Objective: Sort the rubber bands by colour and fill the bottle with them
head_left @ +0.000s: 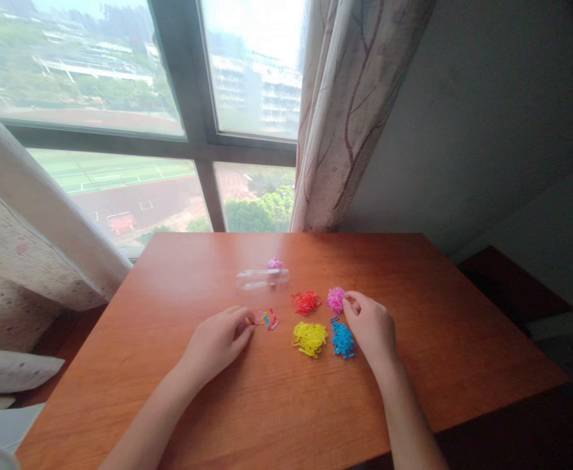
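Observation:
Four small heaps of rubber bands lie on the brown wooden table [179, 398]: red [307, 302], pink [336, 299], yellow [310, 339] and blue [342, 340]. My right hand [372, 324] is at the pink heap, thumb and forefinger pinched at its right edge. Left of the heaps is a short row of mixed-colour bands [268, 319]. Beside that row's left end rests my left hand [220, 337], fingers curled and the thumb tip close to the forefinger. Whatever may be between those fingertips is too small to make out.
Behind the heaps a clear plastic bottle-like container [257, 279] lies on its side, with a purple object [275, 264] by its right end. A window [193, 150] and curtains [345, 111] stand beyond the table's far edge. The right edge slants down towards me.

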{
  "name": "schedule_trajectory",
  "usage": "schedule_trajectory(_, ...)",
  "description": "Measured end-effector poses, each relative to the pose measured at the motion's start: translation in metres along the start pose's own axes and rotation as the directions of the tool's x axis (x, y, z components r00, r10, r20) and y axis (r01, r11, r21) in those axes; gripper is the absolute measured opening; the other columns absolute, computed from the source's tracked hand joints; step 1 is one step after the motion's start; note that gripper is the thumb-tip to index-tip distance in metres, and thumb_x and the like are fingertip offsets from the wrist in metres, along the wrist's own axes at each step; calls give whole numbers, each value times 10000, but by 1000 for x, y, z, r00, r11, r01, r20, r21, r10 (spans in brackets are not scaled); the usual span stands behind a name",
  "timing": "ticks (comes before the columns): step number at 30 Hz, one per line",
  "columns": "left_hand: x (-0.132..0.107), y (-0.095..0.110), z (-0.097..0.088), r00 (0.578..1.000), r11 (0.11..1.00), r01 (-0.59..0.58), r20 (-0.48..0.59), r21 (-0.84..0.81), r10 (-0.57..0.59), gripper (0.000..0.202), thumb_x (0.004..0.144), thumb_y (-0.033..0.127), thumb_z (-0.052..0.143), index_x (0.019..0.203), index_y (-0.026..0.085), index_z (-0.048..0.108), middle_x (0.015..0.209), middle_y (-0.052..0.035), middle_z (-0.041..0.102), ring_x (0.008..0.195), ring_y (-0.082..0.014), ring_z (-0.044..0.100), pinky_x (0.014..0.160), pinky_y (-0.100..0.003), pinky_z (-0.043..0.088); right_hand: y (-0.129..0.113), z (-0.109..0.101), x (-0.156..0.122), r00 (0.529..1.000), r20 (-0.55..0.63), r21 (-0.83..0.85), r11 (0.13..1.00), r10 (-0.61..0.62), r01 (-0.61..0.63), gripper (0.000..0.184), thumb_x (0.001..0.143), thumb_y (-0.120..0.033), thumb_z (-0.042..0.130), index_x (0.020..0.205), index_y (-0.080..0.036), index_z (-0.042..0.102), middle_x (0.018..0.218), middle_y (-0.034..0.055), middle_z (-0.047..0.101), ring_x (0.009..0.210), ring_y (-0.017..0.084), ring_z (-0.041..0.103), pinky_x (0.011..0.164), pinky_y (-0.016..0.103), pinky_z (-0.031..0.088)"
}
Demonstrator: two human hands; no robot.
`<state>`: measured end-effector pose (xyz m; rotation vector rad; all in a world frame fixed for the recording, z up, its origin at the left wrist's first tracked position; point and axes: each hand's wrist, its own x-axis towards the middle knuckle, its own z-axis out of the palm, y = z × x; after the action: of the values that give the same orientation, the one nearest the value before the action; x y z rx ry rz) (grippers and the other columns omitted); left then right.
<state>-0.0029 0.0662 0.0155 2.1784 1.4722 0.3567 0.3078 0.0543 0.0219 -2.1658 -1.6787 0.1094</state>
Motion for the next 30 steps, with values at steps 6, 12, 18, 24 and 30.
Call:
schedule_trajectory(6,0,5,1,999,998,36,-21,44,-35,132,903,281,483,929,238,605,901,-5,674,782,-174,620,658,-254,394,-12,4,-17,990,-107,110,989,-90,101,197,904,-286,542,950,-237,728,737,16,708,636,171,607,584,258,329)
schedule_trajectory(12,1,15,9,998,994,26,-53,110,-21,155,920,283,470,980,243,607,908,-3,665,749,-154,632,634,-241,390,-51,18,-57,956,-78,243,925,-283,293,186,920,-211,517,915,-221,702,737,13,692,642,154,613,628,250,355)
schedule_trajectory(18,5,25,16,999,956,17,-42,293,-5,208,965,268,403,896,227,595,930,-23,663,789,-183,661,593,-254,347,-75,30,-85,929,-34,312,879,-369,360,168,900,-150,517,882,-230,663,744,-3,677,665,156,609,618,259,332)
schedule_trajectory(24,6,24,15,998,943,48,-47,330,-34,206,969,266,407,923,229,605,934,-24,669,798,-183,667,593,-253,346,-78,34,-101,924,32,338,874,-381,349,157,896,-136,526,862,-243,636,728,-25,650,657,151,591,609,276,301)
schedule_trajectory(30,7,23,15,998,951,50,-58,304,-34,186,954,258,431,913,220,608,934,-25,677,815,-188,670,621,-255,380,-79,39,-110,917,56,338,872,-395,354,161,887,-131,514,797,-237,595,720,-23,640,663,149,589,609,280,285)
